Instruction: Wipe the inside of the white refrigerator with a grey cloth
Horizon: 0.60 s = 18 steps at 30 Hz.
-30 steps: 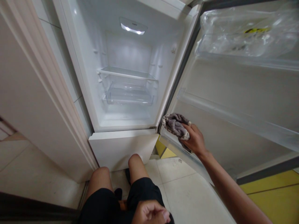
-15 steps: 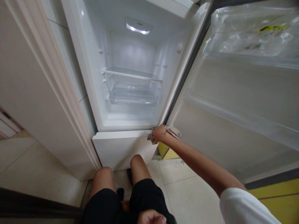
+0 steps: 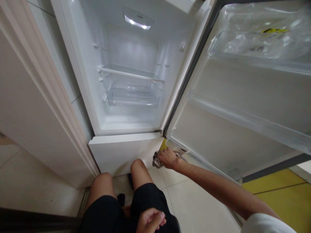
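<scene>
My right hand [image 3: 168, 158] is closed on a grey crumpled cloth [image 3: 156, 161]. It presses the cloth against the lower right corner of the white freezer door [image 3: 121, 151], just under the hinge of the open fridge door [image 3: 243, 136]. My left hand [image 3: 150, 221] rests on my lap at the bottom of the view, its fingers curled with nothing in them. My bare knees [image 3: 137, 168] almost touch the freezer door.
The fridge compartment [image 3: 131, 48] stands open and lit, with a glass shelf [image 3: 128, 72] and a clear drawer [image 3: 132, 97] inside. The door's top bin [image 3: 257, 42] is wrapped in plastic film. A beige wall [image 3: 29, 113] is close on the left. Tiled floor [image 3: 194, 200] lies below.
My right hand has carried the cloth from the bottom edge of the open door to the hinge corner, then down onto the freezer door's right side.
</scene>
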Motion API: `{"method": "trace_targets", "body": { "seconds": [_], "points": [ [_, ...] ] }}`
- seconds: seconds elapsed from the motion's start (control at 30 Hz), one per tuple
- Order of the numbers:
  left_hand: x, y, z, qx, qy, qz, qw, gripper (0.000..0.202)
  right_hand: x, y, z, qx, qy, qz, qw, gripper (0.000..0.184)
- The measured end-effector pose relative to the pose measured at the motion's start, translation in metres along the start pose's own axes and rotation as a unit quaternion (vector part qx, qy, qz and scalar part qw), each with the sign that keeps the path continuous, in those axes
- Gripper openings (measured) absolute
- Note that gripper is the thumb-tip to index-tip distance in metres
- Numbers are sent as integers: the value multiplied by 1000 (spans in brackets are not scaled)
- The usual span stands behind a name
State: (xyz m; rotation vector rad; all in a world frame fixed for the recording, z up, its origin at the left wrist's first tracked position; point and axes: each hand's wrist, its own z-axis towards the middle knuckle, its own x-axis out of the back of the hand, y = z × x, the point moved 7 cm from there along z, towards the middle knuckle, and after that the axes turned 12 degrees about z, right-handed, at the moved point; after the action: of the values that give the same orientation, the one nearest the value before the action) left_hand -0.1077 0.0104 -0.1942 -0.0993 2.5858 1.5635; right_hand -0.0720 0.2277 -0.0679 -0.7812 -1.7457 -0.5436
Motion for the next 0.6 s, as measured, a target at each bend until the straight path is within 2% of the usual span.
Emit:
{"method": "trace_targets", "body": {
  "seconds": [0.1, 0.17, 0.23, 0.27, 0.33, 0.43, 0.53, 0.6],
  "points": [
    [-7, 1, -2, -3, -8, 3, 1000, 74, -13, 24, -21, -51, 36, 92, 994, 23],
    [-8, 0, -5, -1, -3, -2, 1000, 73, -24, 42, -34, -98, 84, 175, 976, 26],
    [-8, -1, -7, 3, 9, -7, 1000, 72, -40, 55, -46, -145, 146, 278, 938, 32],
    [-7, -2, -8, 7, 14, -7, 1000, 72, -50, 61, -51, -166, 179, 334, 910, 36],
    [-6, -5, -8, 14, 21, -5, 1000, 71, -72, 67, -56, -201, 244, 450, 836, 40],
    [-5, -11, -7, 22, 27, 3, 999, 70, -101, 68, -49, -218, 313, 613, 692, 43],
    [-4, -22, -1, 26, 31, 10, 999, 70, -113, 66, -27, -196, 352, 732, 549, 49],
    [-4, -31, 3, 32, 34, 5, 999, 69, -114, 68, -10, -174, 375, 780, 469, 54]
  ]
}}
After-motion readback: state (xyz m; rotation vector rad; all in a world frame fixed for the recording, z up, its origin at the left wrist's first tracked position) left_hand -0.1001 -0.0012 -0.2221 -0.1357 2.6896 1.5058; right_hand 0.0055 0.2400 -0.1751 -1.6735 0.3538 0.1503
